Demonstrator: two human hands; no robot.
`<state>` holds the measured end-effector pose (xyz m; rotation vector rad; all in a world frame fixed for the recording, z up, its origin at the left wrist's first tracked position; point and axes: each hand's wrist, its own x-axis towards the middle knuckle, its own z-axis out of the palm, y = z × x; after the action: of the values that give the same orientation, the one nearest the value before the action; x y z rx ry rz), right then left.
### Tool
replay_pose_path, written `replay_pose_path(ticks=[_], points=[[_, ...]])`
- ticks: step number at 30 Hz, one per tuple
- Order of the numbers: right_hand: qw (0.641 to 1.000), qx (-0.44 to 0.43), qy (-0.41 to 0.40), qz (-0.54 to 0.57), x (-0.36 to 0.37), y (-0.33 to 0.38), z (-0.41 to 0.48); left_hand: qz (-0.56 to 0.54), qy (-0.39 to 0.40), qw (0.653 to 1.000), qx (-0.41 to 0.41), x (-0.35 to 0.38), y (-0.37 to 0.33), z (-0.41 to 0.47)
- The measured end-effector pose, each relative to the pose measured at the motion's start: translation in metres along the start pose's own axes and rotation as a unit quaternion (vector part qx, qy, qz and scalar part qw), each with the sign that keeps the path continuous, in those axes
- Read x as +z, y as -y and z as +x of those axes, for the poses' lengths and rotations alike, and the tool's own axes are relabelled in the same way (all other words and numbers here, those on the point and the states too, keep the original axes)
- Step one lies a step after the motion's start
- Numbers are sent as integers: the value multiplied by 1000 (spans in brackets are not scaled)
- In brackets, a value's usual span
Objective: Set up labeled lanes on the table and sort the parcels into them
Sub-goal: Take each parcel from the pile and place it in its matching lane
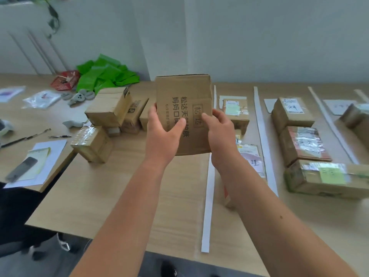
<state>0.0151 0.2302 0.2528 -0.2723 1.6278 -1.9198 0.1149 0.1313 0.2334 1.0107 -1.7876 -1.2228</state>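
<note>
Above the table (119, 196), mid-span: you hold the printed carton (183, 92) upright and clear of the wood, between the unsorted heap and the first lane.
Left hand (161, 134): grips the carton's left edge low down, thumb laid across the printed face, fingers curled round behind and mostly hidden.
Right hand (219, 130): grips the right edge, thumb pressed on the face beside the boxed logo, fingers wrapped behind, out of view.
Unsorted parcels (108, 108): brown boxes clustered on the left, behind the carton, with a tape-wrapped box (91, 144) standing nearer you.
Paper strips (207, 206): white dividers run away from you across the right half of the table, marking the lanes.
Label sheets (339, 105): a handwritten sheet lies at the far end of each lane; the writing is too blurred to read.
Sorted parcels (303, 144): three lie in a row in the second lane; others lie in the lanes on either side.
Step in hand: sorting, by the look of it, with the lanes laid and this carton up for reading.
Next move: the face towards you shows factory print only, so you probably need to turn the carton to find its note, match it to a sheet, then set it down inside that lane without nudging a strip.
</note>
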Motion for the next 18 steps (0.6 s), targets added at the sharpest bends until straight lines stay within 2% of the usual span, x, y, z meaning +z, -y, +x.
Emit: replay_pose_path(ticks=[8,12,18], points=[[996,-82,-25,-4,-59,52,-48,-45,35,997,57,32,-72,-42],[991,-115,-66,12,-82,70,-73,-57,86,991,90,41,-102,-62],[982,-146,-110,49,-125,85,-101,-64,119,983,123,63,-138,-98]])
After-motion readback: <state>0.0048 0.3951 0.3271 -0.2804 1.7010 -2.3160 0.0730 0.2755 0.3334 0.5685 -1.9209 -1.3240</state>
